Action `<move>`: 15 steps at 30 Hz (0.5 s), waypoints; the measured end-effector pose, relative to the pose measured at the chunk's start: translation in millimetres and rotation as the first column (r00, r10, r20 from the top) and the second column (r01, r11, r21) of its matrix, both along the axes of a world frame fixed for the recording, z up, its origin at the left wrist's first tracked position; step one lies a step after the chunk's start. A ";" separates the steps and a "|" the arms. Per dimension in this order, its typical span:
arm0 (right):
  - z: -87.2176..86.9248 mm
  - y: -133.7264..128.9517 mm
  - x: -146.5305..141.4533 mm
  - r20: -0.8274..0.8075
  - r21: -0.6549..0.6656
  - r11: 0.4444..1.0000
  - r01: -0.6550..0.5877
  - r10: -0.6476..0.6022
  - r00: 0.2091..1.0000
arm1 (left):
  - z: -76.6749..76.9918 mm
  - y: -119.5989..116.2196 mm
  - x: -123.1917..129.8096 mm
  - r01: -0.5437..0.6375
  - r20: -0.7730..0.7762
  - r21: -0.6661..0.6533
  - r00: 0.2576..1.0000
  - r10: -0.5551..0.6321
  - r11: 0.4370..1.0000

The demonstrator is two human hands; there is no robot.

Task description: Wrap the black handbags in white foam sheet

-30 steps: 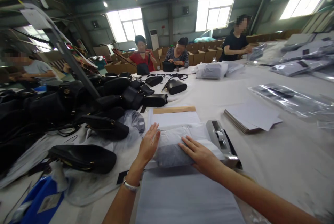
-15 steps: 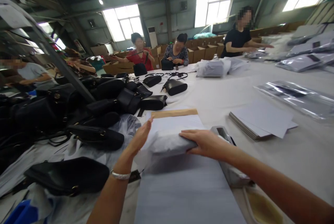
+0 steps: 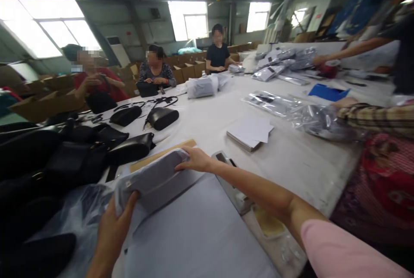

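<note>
A bundle wrapped in whitish paper [image 3: 155, 181] is held between my two hands, raised at a tilt over a stack of pale sheets [image 3: 200, 230]. My left hand [image 3: 118, 222] grips its near left end, with the thumb on top. At its far right end, the fingers and thumb of my right hand [image 3: 194, 159] close on the wrapping. What lies inside the paper is hidden. Just behind the bundle shows a brown strip [image 3: 168, 153] along the far edge of the sheets. A grey tape dispenser [image 3: 234, 189] stands right of the stack, partly under my right forearm.
Black handbags [image 3: 74, 161] pile up on the left beside crumpled clear plastic [image 3: 80, 213]. White cards [image 3: 250, 133] lie stacked on the table. Clear plastic bags [image 3: 274, 103] lie farther right, near a co-worker's plaid sleeve [image 3: 381, 118]. Other people work along the far side.
The view has swung right. My left hand has gone from lying flat beside the bundle to gripping its end. The bundle is now lifted and tilted between both hands.
</note>
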State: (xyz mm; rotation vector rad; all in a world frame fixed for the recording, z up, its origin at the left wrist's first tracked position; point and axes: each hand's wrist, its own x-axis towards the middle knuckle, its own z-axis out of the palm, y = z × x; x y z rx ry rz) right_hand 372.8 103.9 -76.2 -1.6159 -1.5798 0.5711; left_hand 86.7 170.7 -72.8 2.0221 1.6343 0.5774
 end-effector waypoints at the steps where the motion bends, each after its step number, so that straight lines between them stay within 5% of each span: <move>1: 6.7 -5.3 0.4 -0.003 0.029 0.999 0.030 -0.030 1.000 | 7.0 -3.0 1.5 -0.014 -0.036 0.022 0.999 0.015 1.000; 5: 54.3 -57.1 15.0 -0.014 0.163 0.975 0.148 -0.148 0.989 | 54.3 -31.2 20.2 -0.016 -0.078 0.202 0.996 0.032 0.979; 9: 100.0 -146.3 63.2 0.040 0.260 0.917 0.302 -0.323 0.945 | 96.8 -85.3 81.4 0.216 -0.050 0.326 0.976 -0.212 0.920; 12: 108.9 -218.7 120.8 0.121 0.309 0.829 0.467 -0.521 0.845 | 102.7 -127.1 146.2 0.508 0.007 0.285 0.847 -0.532 0.813; 15: 93.8 -288.9 174.7 0.158 0.296 0.743 0.600 -0.657 0.737 | 86.3 -164.3 207.6 0.718 0.049 0.247 0.661 -0.749 0.650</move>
